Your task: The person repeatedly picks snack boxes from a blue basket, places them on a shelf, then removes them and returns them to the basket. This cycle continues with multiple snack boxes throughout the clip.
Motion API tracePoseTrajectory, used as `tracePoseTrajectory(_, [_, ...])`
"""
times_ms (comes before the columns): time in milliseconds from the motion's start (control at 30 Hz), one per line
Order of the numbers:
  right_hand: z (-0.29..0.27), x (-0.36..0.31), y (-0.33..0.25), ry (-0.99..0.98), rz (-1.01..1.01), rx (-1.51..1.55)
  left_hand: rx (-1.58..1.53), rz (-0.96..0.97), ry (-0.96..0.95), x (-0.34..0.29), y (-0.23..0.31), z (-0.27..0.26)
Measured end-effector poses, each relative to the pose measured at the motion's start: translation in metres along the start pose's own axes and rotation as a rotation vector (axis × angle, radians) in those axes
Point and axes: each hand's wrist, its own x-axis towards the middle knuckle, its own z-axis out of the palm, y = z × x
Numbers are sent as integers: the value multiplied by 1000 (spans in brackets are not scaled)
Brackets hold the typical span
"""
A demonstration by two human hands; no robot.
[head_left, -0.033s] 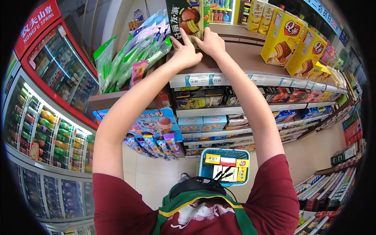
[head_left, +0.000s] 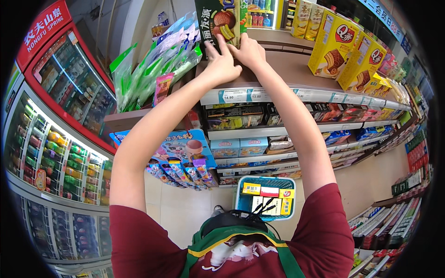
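On the top shelf [head_left: 282,69], at its left end, a dark snack-cake box [head_left: 211,23] stands upright with a cake picture on its front. My left hand [head_left: 223,65] lies against the lower front of this box, its index and middle fingers stretched out and spread. At the box's lower right corner, my right hand [head_left: 250,50] has its fingers bent around the edge, one of them pressing on the front. Beside the dark box, a green package [head_left: 243,14] shows partly above my right hand. The box's top is cut off by the picture's rim.
Yellow snack boxes [head_left: 334,46] stand farther right on the shelf. Green-and-clear plastic packages [head_left: 153,69] crowd the left. A teal basket [head_left: 239,197] holding several boxes sits on the floor below. Drink coolers [head_left: 65,153] line the left side.
The dark box and my left hand have shifted very slightly left, and the box leans a little differently. My right hand is nearly unmoved.
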Motion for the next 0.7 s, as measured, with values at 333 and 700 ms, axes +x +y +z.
tracePoseTrajectory(333, [-3, 1, -6, -16, -3, 52, 493, 587, 963, 0, 14, -53])
tracePoseTrajectory(700, [9, 3, 9, -15, -111, 130, 269, -105, 389, 9, -6, -82])
